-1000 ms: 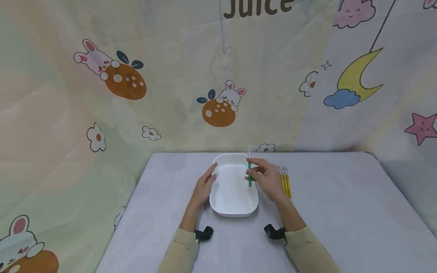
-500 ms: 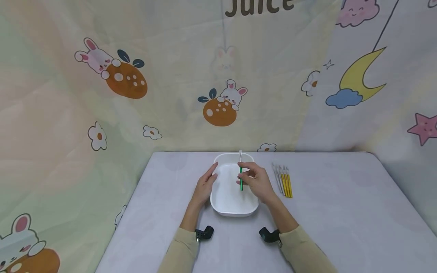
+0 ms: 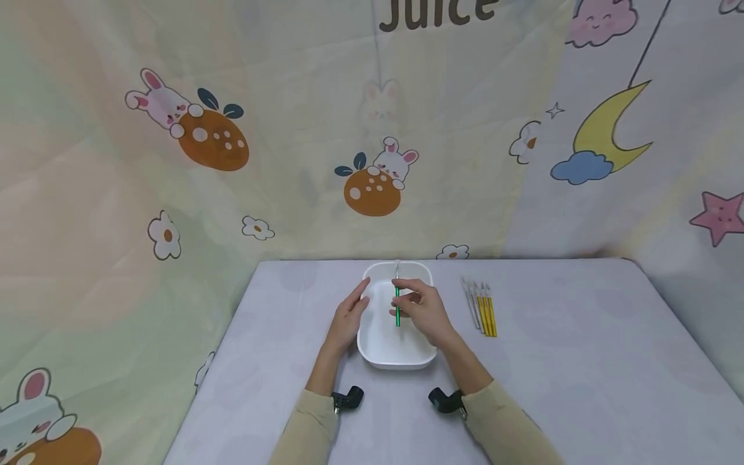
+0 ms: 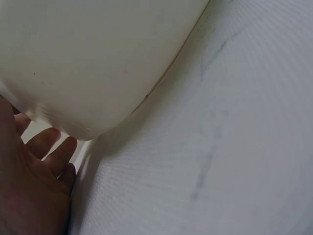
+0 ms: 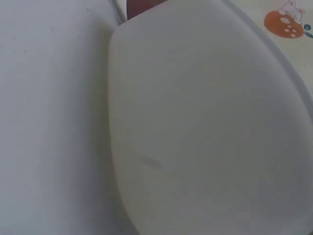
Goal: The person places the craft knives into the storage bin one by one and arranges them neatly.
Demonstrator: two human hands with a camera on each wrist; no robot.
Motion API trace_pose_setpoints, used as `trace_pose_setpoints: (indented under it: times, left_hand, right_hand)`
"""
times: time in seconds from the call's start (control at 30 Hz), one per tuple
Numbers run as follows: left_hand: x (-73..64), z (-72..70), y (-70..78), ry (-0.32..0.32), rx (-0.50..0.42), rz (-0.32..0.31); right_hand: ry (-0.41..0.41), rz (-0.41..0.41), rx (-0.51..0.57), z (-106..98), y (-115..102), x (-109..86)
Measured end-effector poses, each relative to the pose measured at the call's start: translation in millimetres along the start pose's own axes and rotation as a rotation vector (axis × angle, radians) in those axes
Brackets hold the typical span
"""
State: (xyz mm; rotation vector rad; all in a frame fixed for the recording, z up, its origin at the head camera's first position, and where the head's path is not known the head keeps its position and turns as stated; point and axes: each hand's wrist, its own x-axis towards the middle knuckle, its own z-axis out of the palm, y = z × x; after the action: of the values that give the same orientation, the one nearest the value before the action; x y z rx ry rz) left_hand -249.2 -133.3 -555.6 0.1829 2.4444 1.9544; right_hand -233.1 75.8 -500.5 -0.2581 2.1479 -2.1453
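Note:
A white rectangular tray (image 3: 401, 355) with rounded corners lies on the table. My left hand (image 3: 345, 321) holds its left side; in the left wrist view, fingers (image 4: 61, 154) touch the tray's outer wall (image 4: 98, 73) from below the rim. Over the tray, my right hand (image 3: 426, 314) pinches a slim green pen-like stick (image 3: 398, 316) between thumb and fingers. The stick is nearly upright in the head view, with a pale, clear-looking far end. Its exact kind is too small to tell. The right wrist view is filled mostly by the tray (image 5: 205, 112); the stick is hidden there.
Right of the tray, several similar slim sticks lie side by side: yellow ones (image 3: 487, 316) and silver ones (image 3: 472, 309), all with pale tips. A white cloth covers the table (image 3: 581, 361). Behind the table hangs a printed curtain (image 3: 290, 129).
My right hand has moved left and slightly toward me with the green stick, from the tray's right rim to over its middle. The silver sticks have come into sight. My left hand stays put.

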Motion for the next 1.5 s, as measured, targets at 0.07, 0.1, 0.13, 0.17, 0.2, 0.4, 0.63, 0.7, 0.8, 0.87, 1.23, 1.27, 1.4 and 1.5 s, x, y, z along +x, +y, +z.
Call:
trace_pose_setpoints:
  times: [0.07,0.1,0.13,0.17,0.2,0.4,0.63,0.7,0.8,0.87,1.23,1.27,1.4,1.5]
  left_hand:
    - [-1.4,-0.3,-0.1,0.003,0.001,-0.006]
    - [-2.1,-0.4,-0.3,0.004,0.003,-0.009]
    - [-2.8,-0.5,-0.4,0.004,0.006,-0.012]
    - [-3.1,-0.4,-0.3,0.003,0.006,-0.012]
    - [-3.5,-0.4,-0.4,0.000,0.005,-0.012]
    - [-3.8,0.8,-1.2,-0.007,0.011,-0.017]
    - [-2.5,2.4,-0.4,-0.017,0.009,-0.004]
    - [-2.0,2.4,-0.4,-0.017,0.007,-0.003]
    - [-1.5,2.3,-0.6,-0.013,0.009,-0.002]
    - [-1.8,2.0,-0.9,-0.012,0.009,0.004]
    - [-2.4,0.7,-0.7,-0.010,0.011,-0.002]
    - [-2.1,0.6,-0.6,-0.010,0.013,-0.002]
    - [-1.4,-0.2,1.2,-0.010,0.009,-0.006]
    - [-1.6,-0.8,2.6,-0.009,0.002,0.000]
  right_hand:
    - [-0.008,0.013,0.006,3,2,1.2]
    - [-0.010,0.018,0.006,4,3,1.4]
    - [-0.011,0.020,0.006,5,4,1.6]
    - [-0.008,0.023,0.005,5,5,1.6]
    - [-0.003,0.025,0.003,6,5,1.7]
    - [-0.010,0.017,-0.053,9,8,2.8]
    - [-0.024,-0.001,-0.110,10,11,3.7]
    - [-0.031,-0.007,-0.113,10,11,3.7]
    - [-0.033,-0.002,-0.140,11,10,3.5]
    - [-0.034,0.010,-0.170,12,10,3.1]
    - [-0.036,0.037,-0.352,18,9,-0.2]
    - [-0.038,0.037,-0.355,18,9,-0.1]
    - [-0.057,0.046,-0.372,19,8,0.9]
    - [-0.085,0.058,-0.396,19,8,1.8]
